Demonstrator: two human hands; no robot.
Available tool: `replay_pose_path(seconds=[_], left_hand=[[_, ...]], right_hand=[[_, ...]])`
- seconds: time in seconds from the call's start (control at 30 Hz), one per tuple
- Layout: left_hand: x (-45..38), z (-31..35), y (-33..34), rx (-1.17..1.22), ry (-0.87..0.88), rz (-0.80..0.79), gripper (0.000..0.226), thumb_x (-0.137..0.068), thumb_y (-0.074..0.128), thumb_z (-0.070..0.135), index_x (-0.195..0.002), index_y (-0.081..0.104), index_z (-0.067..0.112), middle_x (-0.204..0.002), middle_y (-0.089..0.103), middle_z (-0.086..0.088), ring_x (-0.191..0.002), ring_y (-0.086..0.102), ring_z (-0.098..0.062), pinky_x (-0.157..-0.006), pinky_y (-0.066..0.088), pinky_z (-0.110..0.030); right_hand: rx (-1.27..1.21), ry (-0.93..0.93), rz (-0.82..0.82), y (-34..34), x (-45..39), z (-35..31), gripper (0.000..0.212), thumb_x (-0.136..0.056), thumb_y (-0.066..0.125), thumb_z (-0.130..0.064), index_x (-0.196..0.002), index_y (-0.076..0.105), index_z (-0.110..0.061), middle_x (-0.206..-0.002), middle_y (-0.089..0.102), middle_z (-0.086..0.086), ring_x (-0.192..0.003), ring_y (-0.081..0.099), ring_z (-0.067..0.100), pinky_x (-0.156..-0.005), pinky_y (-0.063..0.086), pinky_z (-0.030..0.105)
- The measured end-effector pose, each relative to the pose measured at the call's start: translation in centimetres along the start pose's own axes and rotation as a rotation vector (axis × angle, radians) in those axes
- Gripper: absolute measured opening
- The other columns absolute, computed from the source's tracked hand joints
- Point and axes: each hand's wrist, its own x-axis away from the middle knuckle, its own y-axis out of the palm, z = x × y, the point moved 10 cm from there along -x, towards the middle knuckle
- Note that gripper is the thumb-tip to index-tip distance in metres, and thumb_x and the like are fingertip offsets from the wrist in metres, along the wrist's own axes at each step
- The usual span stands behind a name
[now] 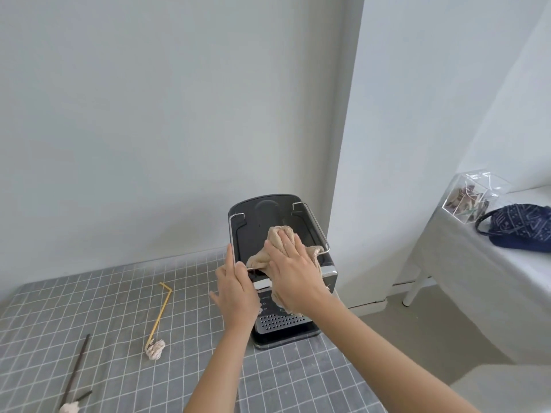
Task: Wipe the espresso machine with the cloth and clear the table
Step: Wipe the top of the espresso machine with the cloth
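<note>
My right hand [293,274] lies flat on the beige cloth [280,238], fingers [286,244] stretched out and close together, pressing the cloth down onto the top of the black espresso machine [259,231]. The cloth is bunched at the 12 o'clock side of my hand and trails down over the machine's front edge toward 6 o'clock, under my palm and wrist. My left hand [237,289] steadies the machine at its 9 o'clock side: the thumb runs up along the chrome rail at the top edge and the rest of the fingers are spread loosely against the left face, not wrapped around anything.

The espresso machine stands at the 3 o'clock edge of the worktop [119,308], which is covered in a grey cloth with a white grid. Below my hands the perforated metal drip tray [280,321] shows at the machine's base, and the control panel is mostly hidden by my wrists.

On the worktop at 9 o'clock of the machine, well apart from it, lies a yellow bent straw [161,311], with a small crumpled paper wad [155,349] touching its near end. Farther toward 8 o'clock, near the frame's bottom edge, lies a dark thin stick [78,368] with another pale crumpled scrap [69,408] at its near end.

At 3 o'clock, across a gap of floor, a second table [465,263] carries a clear plastic box [474,201] and a dark blue patterned pouch [520,226] just beside it.
</note>
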Motion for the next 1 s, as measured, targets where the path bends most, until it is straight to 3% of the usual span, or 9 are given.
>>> replay_pose_path(seconds=[0.13, 0.37, 0.5, 0.67, 0.73, 0.83, 0.9, 0.93, 1.0], left_hand=[[0.2, 0.2, -0.1, 0.015, 0.004, -0.017, 0.047, -0.103, 0.022, 0.028, -0.149, 0.029, 0.036, -0.120, 0.048, 0.003, -0.118, 0.048, -0.022, -0.114, 0.008, -0.063], [0.1, 0.5, -0.3, 0.000, 0.021, -0.006, 0.047, -0.103, 0.023, 0.027, -0.148, 0.030, 0.033, -0.112, 0.058, 0.000, -0.118, 0.050, -0.025, -0.112, 0.004, -0.067], [-0.2, 0.5, -0.2, -0.005, 0.004, -0.005, 0.047, -0.102, 0.022, 0.027, -0.149, 0.030, 0.033, -0.117, 0.058, -0.002, -0.124, 0.047, -0.026, -0.114, 0.001, -0.066], [0.2, 1.1, -0.6, 0.016, 0.007, 0.026, 0.047, -0.103, 0.023, 0.026, -0.149, 0.031, 0.031, -0.126, 0.055, 0.003, -0.130, 0.043, -0.023, -0.115, 0.000, -0.063], [0.2, 1.2, -0.5, 0.010, 0.009, 0.029, 0.047, -0.104, 0.023, 0.026, -0.149, 0.032, 0.031, -0.134, 0.053, 0.003, -0.131, 0.043, -0.022, -0.115, 0.001, -0.062], [0.3, 0.9, -0.1, -0.015, -0.004, 0.009, 0.047, -0.102, 0.021, 0.031, -0.148, 0.032, 0.034, -0.129, 0.053, 0.008, -0.129, 0.046, -0.022, -0.114, -0.001, -0.062], [-0.1, 0.1, 0.4, -0.009, -0.032, -0.046, 0.052, -0.095, 0.019, 0.042, -0.145, 0.034, 0.039, -0.127, 0.058, 0.008, -0.124, 0.053, -0.023, -0.113, -0.004, -0.062], [-0.4, -0.7, 0.5, -0.018, -0.056, -0.073, 0.053, -0.092, 0.018, 0.045, -0.141, 0.037, 0.040, -0.124, 0.059, 0.008, -0.120, 0.055, -0.021, -0.114, -0.002, -0.064], [-1.4, -1.3, 0.3, -0.085, -0.077, -0.113, 0.051, -0.088, 0.021, 0.048, -0.131, 0.046, 0.041, -0.124, 0.060, 0.006, -0.113, 0.061, -0.022, -0.112, 0.012, -0.067]], right_hand=[[-0.057, -0.078, 0.114, -2.2, 4.1, -0.6, 0.052, -0.086, 0.047, -0.009, -0.138, 0.044, -0.012, -0.159, 0.028, 0.007, -0.149, 0.018, 0.028, -0.121, 0.018, 0.047], [-0.179, -0.159, 0.189, -3.5, 10.8, 1.3, 0.077, -0.082, 0.050, 0.016, -0.150, 0.033, -0.016, -0.163, 0.017, -0.006, -0.152, 0.007, 0.016, -0.123, 0.014, 0.034], [-0.398, -0.161, 0.272, -2.3, 17.2, 4.9, 0.046, -0.096, 0.053, -0.007, -0.141, 0.048, -0.012, -0.154, 0.038, -0.008, -0.145, 0.031, 0.010, -0.119, 0.025, 0.025], [-0.179, 0.004, 0.017, 12.2, 20.7, 14.1, 0.050, -0.106, 0.014, -0.038, -0.154, 0.017, -0.024, -0.165, 0.003, -0.004, -0.151, 0.006, 0.010, -0.120, 0.017, 0.026], [-0.079, 0.030, -0.197, 16.9, 22.1, 14.5, 0.051, -0.102, 0.006, -0.045, -0.152, 0.015, -0.039, -0.164, -0.002, -0.005, -0.151, 0.000, 0.012, -0.116, 0.031, 0.031], [-0.129, 0.174, -0.289, 17.2, 22.9, 13.3, 0.048, -0.090, 0.009, -0.073, -0.137, 0.012, -0.063, -0.162, 0.011, 0.001, -0.149, -0.002, 0.026, -0.118, 0.012, 0.043], [-0.276, 0.249, -0.108, 12.9, 20.6, 12.9, 0.053, -0.094, 0.020, -0.064, -0.133, 0.050, -0.045, -0.146, 0.049, 0.010, -0.140, 0.039, 0.036, -0.112, 0.029, 0.046], [-0.380, 0.302, 0.067, 9.3, 18.9, 13.2, 0.051, -0.095, 0.029, -0.055, -0.127, 0.062, -0.031, -0.134, 0.060, 0.007, -0.128, 0.054, 0.029, -0.108, 0.040, 0.045], [-0.518, 0.357, 0.324, 2.3, 15.3, 13.7, 0.043, -0.096, 0.036, -0.040, -0.117, 0.067, -0.019, -0.109, 0.066, -0.005, -0.103, 0.059, -0.005, -0.093, 0.051, 0.027]])
